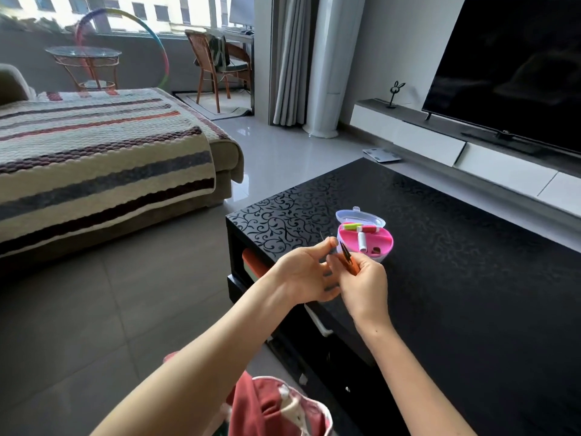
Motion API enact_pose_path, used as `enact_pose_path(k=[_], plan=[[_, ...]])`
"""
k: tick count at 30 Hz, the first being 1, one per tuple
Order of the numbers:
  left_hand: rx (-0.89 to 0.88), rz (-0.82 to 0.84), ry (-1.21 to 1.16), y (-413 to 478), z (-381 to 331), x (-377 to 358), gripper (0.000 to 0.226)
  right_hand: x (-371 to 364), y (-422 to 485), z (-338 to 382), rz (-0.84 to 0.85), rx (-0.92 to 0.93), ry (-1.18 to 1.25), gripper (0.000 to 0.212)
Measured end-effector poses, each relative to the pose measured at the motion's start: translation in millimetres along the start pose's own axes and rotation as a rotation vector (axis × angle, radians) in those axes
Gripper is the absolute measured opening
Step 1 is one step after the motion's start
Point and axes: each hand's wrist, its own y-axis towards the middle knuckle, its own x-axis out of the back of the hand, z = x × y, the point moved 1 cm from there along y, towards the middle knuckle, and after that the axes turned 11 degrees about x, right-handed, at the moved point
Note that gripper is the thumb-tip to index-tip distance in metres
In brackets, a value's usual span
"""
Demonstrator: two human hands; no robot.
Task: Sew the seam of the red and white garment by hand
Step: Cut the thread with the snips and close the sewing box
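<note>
Daylit tiled room (94,309), striped sofa (94,158), black television (509,67)

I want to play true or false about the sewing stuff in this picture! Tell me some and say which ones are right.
1. The right hand holds small orange thread snips. True.
2. The round pink plastic sewing box is closed. False: its clear lid is flipped open, and spools of thread show inside.
3. The red and white garment lies on the black patterned table. False: it is down at the bottom of the picture, below the person's arms and off the table.
4. The left hand pinches a thin needle between its thumb and finger. True.
5. The big flat television has a dark screen. True.
</note>
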Motion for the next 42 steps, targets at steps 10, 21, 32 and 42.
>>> enact_pose_path(k=[10, 21, 32, 42], plan=[[-0.220, -0.289, 0.296, 31, -75, -6, 0.021, 55, 122, -22, -0.003, 0.020, -0.092, 0.024], [-0.563, -0.682, 0.978, 130, -108, -7, 0.017, 73, 200, -53, -0.091, 0.059, -0.036, 0.016], [-0.493, -0.918, 1.560, 196, -103, -7, 0.033, 66, 185, -149, 0.266, 0.063, -0.706, 0.012], [-0.457, -0.879, 1.410, 214, -105, -4, 0.020, 68, 190, -166, 0.283, 0.156, -0.732, 0.013]])
